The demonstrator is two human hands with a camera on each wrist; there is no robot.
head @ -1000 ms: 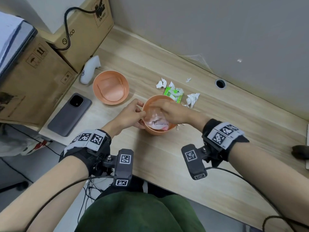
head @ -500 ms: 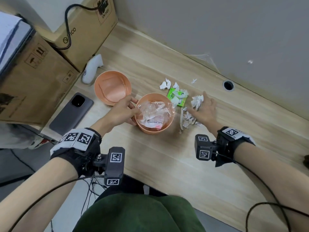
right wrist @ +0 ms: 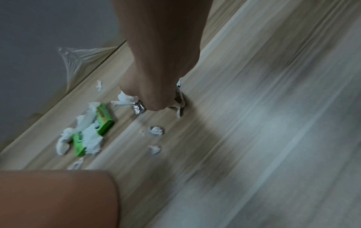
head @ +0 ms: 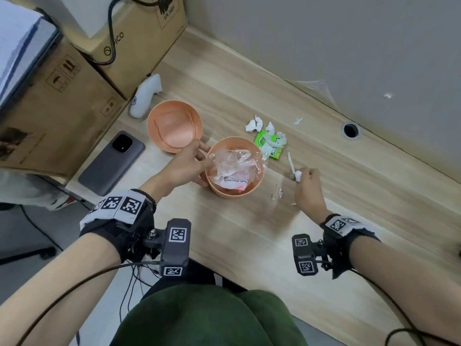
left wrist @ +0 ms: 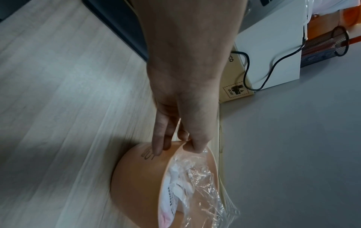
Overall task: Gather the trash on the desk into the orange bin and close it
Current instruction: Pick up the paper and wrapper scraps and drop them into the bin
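The orange bin (head: 234, 192) stands open on the desk with clear plastic wrap and printed paper (head: 233, 169) inside. My left hand (head: 192, 163) grips its near-left rim (left wrist: 176, 144), thumb inside and fingers on the outer wall. The bin's orange lid (head: 174, 126) lies upturned to its left. Right of the bin, my right hand (head: 305, 182) is curled around white paper scraps (head: 298, 175) low over the desk (right wrist: 154, 98). A green packet (head: 270, 146) under tissue, white tissue wads (head: 254, 124) and small foil bits (head: 280, 193) lie on the desk.
A grey phone (head: 112, 162) and a white controller (head: 146, 94) lie left of the lid, beside stacked cardboard boxes (head: 50, 108). A grey partition runs along the desk's far edge, with a cable hole (head: 350, 130) and clear film (head: 316, 86) near it.
My right hand left the bin, reached onto the scraps to its right, then curled around them and drew back toward me. The left hand stayed on the rim.
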